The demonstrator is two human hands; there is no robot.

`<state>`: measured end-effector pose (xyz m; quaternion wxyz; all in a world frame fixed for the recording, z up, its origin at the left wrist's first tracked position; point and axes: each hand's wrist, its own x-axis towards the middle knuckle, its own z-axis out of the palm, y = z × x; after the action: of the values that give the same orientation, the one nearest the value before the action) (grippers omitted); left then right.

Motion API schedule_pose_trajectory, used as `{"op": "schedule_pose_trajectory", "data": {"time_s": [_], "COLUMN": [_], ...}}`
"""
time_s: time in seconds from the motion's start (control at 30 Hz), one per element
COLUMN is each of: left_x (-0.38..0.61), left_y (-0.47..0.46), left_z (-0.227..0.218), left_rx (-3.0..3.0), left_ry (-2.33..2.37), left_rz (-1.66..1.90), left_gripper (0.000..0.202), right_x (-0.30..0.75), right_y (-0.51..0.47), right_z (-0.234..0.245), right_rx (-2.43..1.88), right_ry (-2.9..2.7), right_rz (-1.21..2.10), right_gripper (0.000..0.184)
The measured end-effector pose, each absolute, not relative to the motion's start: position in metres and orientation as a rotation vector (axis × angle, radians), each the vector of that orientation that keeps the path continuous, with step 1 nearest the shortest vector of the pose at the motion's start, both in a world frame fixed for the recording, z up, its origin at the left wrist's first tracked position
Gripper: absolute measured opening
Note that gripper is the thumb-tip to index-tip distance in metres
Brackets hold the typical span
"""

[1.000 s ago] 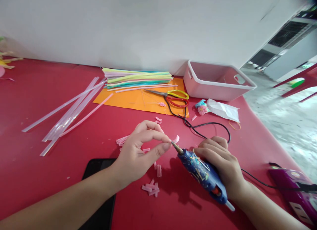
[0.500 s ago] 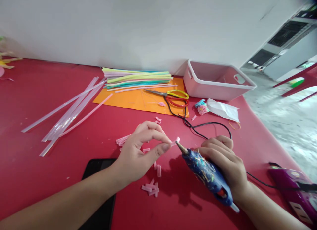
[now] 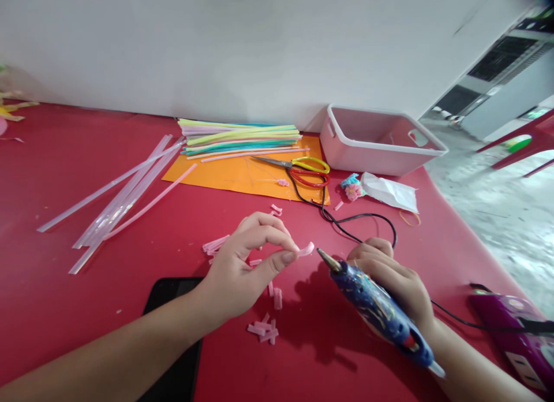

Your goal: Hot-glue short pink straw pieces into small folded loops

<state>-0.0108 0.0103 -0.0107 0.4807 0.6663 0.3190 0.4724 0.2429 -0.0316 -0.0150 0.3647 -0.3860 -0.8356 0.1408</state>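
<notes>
The blue glue gun (image 3: 381,309) is being drawn back to the right: half a second ago its nozzle was touching the pink straw piece (image 3: 305,250), and now it is being held just apart from it. The gun is being gripped by the right hand (image 3: 396,278), fingers wrapped closed round the body. The curled straw piece is being pinched between thumb and forefinger of the left hand (image 3: 246,263), above the red table (image 3: 64,286), near its middle.

A white tub (image 3: 367,156) is being kept at the back, against the wall; what is lying in it cannot be made out. A bundle of coloured straws (image 3: 240,137) and scissors (image 3: 298,165) are being borne by an orange sheet (image 3: 242,177) just left of it. Cut pink bits (image 3: 264,328) are being left scattered below the left hand.

A white label is being shown on the purple device (image 3: 515,327) at the right edge, its print too blurred to be read.
</notes>
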Motion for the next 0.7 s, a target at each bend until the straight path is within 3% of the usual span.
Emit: {"op": "schedule_pose_trajectory", "data": {"time_s": [0.7], "left_x": [-0.0102], "left_y": [0.0112], "left_z": [-0.0082], "left_rx": [1.593], "left_ry": [0.710], "left_rz": [1.139], "left_gripper": [0.006], "right_x": [0.2366], "right_y": [-0.0330], "right_z": [-0.0188], "right_rx": [-1.012], "right_ry": [-2.165], "right_rz": [0.343], "right_gripper": [0.019]}}
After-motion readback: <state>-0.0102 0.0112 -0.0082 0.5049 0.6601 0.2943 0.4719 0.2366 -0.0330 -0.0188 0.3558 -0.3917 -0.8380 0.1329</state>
